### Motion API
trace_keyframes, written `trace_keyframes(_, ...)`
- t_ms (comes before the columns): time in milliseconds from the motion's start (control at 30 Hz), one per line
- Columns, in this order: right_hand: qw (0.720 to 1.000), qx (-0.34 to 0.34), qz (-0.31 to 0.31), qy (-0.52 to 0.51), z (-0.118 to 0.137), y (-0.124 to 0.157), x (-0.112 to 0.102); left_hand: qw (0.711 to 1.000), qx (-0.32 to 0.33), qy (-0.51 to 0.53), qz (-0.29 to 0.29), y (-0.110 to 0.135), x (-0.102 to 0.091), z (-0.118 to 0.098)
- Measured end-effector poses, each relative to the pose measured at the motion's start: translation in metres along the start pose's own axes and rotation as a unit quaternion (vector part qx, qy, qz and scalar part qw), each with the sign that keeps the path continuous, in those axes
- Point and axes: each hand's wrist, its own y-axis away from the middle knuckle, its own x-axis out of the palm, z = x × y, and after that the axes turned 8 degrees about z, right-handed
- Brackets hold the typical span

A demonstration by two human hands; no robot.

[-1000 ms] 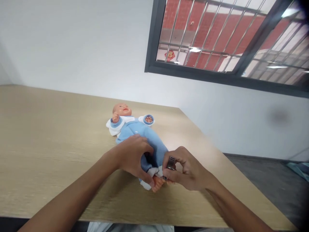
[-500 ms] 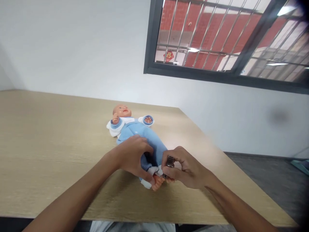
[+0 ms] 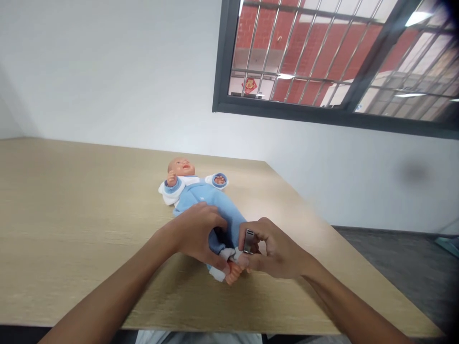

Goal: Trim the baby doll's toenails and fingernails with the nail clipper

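A baby doll (image 3: 211,197) in a light-blue suit with white sleeves lies on its back, its head away from me and its feet towards me. My left hand (image 3: 201,234) curls around the doll's near leg, with the thumb against the bare foot (image 3: 234,273). Between the thumb and fingers of my right hand (image 3: 274,248) is a small silver nail clipper (image 3: 248,241), held beside the feet. My right fingers hide the clipper's lower end and most of the doll's other foot.
The wooden table (image 3: 89,215) reaches back to a white wall (image 3: 107,71). Its right edge slants away, with dark floor (image 3: 387,258) beyond. A barred window (image 3: 304,57) in a dark frame is set high on the right.
My right hand has shifted slightly left and the nail clipper has tilted, so its silver lever shows more brightly. The other foot is more covered. My left hand keeps its grip.
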Motion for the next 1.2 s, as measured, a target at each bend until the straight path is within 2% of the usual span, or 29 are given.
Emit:
trace_keyframes(167,0.998,-0.012,0.03,-0.05,0.0031,0.0009,-0.0005,1.0,-0.001,0.003,-0.007,0.0012,0.0,-0.0009)
trace_keyframes(433,1.0,-0.011,-0.002,0.014,-0.0031,0.0009,0.0002,1.0,0.005,0.007,-0.003,-0.0004,0.0005,0.0)
trace_keyframes(733,0.999,-0.005,0.033,0.003,0.0033,0.0023,-0.0034,1.0,-0.019,0.013,0.006,0.0027,-0.002,-0.0011)
trace_keyframes(933,0.997,-0.013,0.031,0.063,0.0014,0.0029,-0.0046,1.0,-0.023,0.016,0.013,0.0008,-0.0024,0.0027)
trace_keyframes(1200,0.998,0.006,0.055,0.043,0.0045,0.0031,-0.0022,0.999,-0.029,0.014,0.013,0.0018,-0.0012,0.0019)
